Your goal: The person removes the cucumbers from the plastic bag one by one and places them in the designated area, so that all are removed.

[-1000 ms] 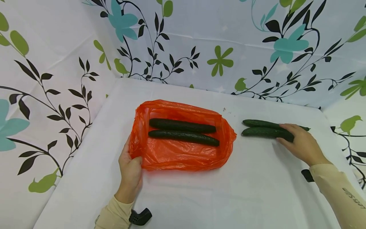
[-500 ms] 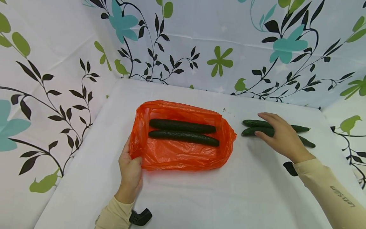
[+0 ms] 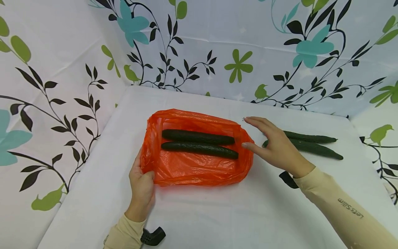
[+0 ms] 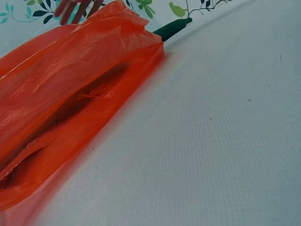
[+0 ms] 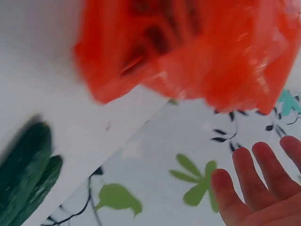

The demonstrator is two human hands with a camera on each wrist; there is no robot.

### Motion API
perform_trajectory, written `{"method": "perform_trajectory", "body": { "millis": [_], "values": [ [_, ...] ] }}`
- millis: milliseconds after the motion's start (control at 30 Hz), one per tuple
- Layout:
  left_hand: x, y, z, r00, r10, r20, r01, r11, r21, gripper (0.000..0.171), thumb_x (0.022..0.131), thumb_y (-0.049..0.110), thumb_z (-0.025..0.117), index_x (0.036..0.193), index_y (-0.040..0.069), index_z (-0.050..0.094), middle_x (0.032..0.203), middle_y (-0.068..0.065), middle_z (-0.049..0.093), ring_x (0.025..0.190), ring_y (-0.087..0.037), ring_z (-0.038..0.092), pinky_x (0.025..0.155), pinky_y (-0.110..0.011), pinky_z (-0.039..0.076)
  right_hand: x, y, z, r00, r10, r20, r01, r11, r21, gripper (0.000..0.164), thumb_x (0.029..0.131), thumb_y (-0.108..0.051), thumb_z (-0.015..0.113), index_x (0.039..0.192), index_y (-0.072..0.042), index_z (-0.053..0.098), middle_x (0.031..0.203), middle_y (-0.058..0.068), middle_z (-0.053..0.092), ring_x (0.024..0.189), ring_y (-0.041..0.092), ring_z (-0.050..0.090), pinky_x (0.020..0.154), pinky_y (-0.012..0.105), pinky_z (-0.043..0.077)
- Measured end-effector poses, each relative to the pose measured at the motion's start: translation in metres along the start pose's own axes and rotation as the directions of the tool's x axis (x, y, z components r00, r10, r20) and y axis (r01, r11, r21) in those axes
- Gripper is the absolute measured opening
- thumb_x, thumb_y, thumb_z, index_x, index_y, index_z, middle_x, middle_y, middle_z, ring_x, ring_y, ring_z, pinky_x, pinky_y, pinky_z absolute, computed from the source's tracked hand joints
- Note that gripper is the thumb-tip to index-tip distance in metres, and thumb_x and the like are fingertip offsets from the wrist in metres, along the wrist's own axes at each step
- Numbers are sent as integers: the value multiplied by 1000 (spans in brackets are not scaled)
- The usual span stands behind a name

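Observation:
An orange-red plastic bag (image 3: pixel 192 171) lies with its mouth facing up. Two dark green cucumbers, an upper one (image 3: pixel 198 136) and a lower one (image 3: pixel 199 149), rest side by side inside it. My left hand (image 3: pixel 141 188) grips the bag's left edge, thumb on the near side. At the bag's right end hovers my right hand (image 3: pixel 278 147), fingers extended and thumb spread, holding nothing; its thumb tip overlaps the rim in the head view. The right wrist view shows these straight fingers (image 5: pixel 270 176) beside the bag (image 5: pixel 202 66).
Two more cucumbers, a far one (image 3: pixel 314 137) and a near one (image 3: pixel 320 148), lie on the white-covered table (image 3: pixel 224 218), partly behind my right hand. A patterned cloth (image 3: pixel 217 45) with leaves and flowers hangs behind the table.
My right hand has left the two cucumbers on the right and moved leftward to the bag's right end, fingers opening out. My left hand and the bag have stayed put.

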State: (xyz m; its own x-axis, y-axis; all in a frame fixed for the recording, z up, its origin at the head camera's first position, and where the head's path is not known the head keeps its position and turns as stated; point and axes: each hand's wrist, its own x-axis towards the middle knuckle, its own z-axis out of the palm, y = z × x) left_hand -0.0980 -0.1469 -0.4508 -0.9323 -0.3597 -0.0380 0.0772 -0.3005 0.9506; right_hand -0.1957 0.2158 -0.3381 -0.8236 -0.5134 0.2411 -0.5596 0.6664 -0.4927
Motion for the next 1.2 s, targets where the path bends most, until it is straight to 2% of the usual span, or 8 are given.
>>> {"method": "perform_trajectory", "body": {
  "millis": [167,333,500,633,767,933,1033,1200],
  "values": [
    [0,-1,-1,1000,3,1,-3,1000,-13,88,84,-26,32,158,20,35,155,4,38,138,-24,39,107,-32,45,15,-21,7,1000,-27,10,25,988,155,70,89,-31,79,151,-25,48,149,-5,49,136,20,44,107,56,43],
    [0,-1,-1,1000,1,-1,-1,1000,-20,88,83,-26,31,159,18,34,154,3,39,138,-24,39,108,-33,44,28,-39,11,998,-65,-13,66,941,332,68,89,-19,79,150,-23,49,146,-8,51,132,20,50,109,50,43],
    [0,0,-2,1000,-4,12,4,1000,-24,87,83,-25,31,159,19,34,154,3,38,137,-25,39,108,-35,44,40,-53,14,997,-81,-7,72,844,532,79,88,-7,77,155,-24,41,148,-3,50,133,23,50,109,49,44],
    [0,1,-3,1000,-19,14,20,1000,-24,87,85,-25,32,159,20,34,154,5,38,137,-23,39,108,-36,44,47,-61,20,993,-115,31,66,753,655,90,85,-5,80,159,-27,33,151,5,48,136,27,48,108,52,44],
    [1,1,-3,1000,-17,8,17,1000,-26,87,84,-25,32,158,20,35,154,6,39,137,-23,39,108,-34,44,53,-65,32,987,-149,58,67,713,698,86,85,-6,80,158,-25,37,147,10,52,134,26,50,108,53,44],
    [2,-1,-2,1000,-9,-4,9,999,-38,88,82,-27,30,158,17,36,154,5,40,136,-23,40,108,-31,44,58,-64,52,982,-144,124,24,740,672,72,88,-10,79,152,-18,48,139,9,61,129,21,56,108,40,45],
    [2,-1,-2,1000,-17,-15,16,999,-30,88,81,-27,30,158,16,36,154,5,41,136,-22,41,107,-29,44,61,-60,64,979,-104,174,-23,795,606,70,86,-20,82,149,-17,52,137,4,63,126,14,57,108,36,45],
    [2,-2,-3,999,-29,-15,29,999,-18,89,81,-27,31,158,17,35,153,6,41,136,-22,41,108,-31,44,63,-54,79,966,-22,259,-104,881,461,77,81,-38,85,148,-17,54,141,-2,60,128,11,53,110,38,43]
  ]
}}
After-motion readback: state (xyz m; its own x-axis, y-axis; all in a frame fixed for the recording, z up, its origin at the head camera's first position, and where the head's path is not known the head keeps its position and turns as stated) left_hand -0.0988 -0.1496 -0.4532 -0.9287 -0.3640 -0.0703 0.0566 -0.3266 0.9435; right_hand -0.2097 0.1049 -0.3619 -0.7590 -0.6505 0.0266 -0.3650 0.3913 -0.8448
